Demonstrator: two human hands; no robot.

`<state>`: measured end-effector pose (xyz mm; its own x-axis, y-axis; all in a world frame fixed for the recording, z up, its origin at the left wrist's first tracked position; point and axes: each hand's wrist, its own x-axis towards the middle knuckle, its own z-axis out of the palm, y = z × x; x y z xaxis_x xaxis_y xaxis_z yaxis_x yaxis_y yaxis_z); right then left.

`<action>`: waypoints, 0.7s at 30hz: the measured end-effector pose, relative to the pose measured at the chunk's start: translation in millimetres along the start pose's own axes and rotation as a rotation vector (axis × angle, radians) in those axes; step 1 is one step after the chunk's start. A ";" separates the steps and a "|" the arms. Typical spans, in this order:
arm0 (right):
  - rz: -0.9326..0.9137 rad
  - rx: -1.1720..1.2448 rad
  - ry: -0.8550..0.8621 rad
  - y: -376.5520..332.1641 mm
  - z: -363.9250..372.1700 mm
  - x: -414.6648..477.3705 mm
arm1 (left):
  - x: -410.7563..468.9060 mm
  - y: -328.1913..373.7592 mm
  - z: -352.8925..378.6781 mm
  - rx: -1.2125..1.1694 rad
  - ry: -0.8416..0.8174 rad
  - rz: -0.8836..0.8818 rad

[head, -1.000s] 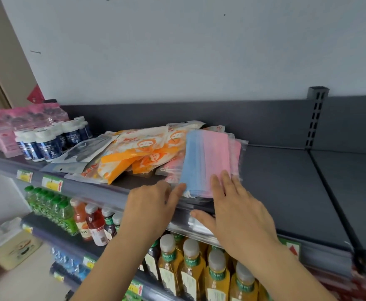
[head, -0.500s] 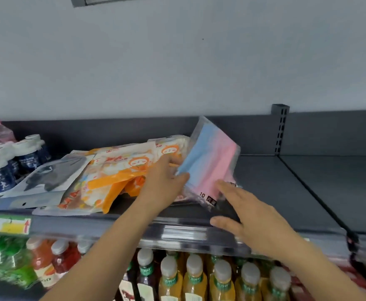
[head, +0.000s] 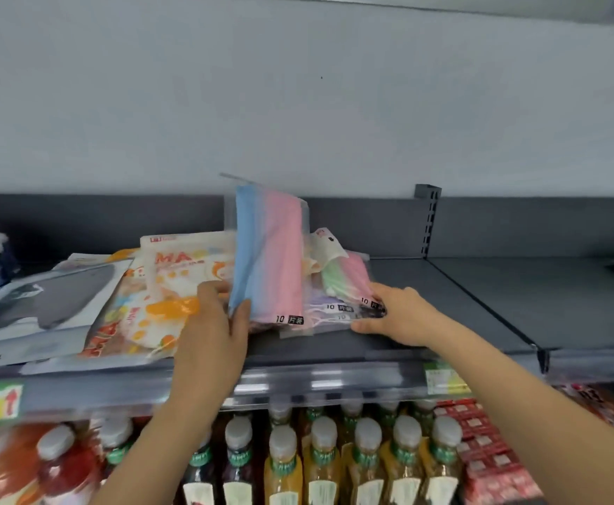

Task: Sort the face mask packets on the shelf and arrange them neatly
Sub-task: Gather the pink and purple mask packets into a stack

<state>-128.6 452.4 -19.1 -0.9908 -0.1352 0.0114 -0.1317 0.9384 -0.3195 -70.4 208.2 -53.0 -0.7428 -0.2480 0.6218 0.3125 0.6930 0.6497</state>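
Grey shelf [head: 425, 304], blue-pink mask packet [head: 269, 256] in left hand [head: 214, 333]

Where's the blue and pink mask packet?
Head view, middle of the shelf: the blue and pink mask packet stands upright in the left hand, orange mask packets to its left, flat pastel packets to its right.

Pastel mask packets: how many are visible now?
3: blue-pink packet upright in the left hand; green-pink packet flat beside it, pinched by the right hand; purple packet beneath that. More may be hidden in the stack.
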 end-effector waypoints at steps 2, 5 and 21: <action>0.009 -0.028 0.052 -3.8 1.7 -2.0 | -1.7 -5.0 4.9 0.110 0.016 0.057; 0.014 -0.082 0.098 -8.0 7.2 -5.4 | -1.4 -6.8 9.8 0.173 0.019 0.064; 0.049 0.787 0.887 8.3 -24.7 -35.3 | 3.2 -4.9 6.0 0.344 -0.089 0.013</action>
<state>-95.5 472.8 1.2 -0.7114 0.4536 0.5367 -0.3441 0.4411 -0.8289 -77.9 208.1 -56.8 -0.7933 -0.1879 0.5791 0.1162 0.8869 0.4470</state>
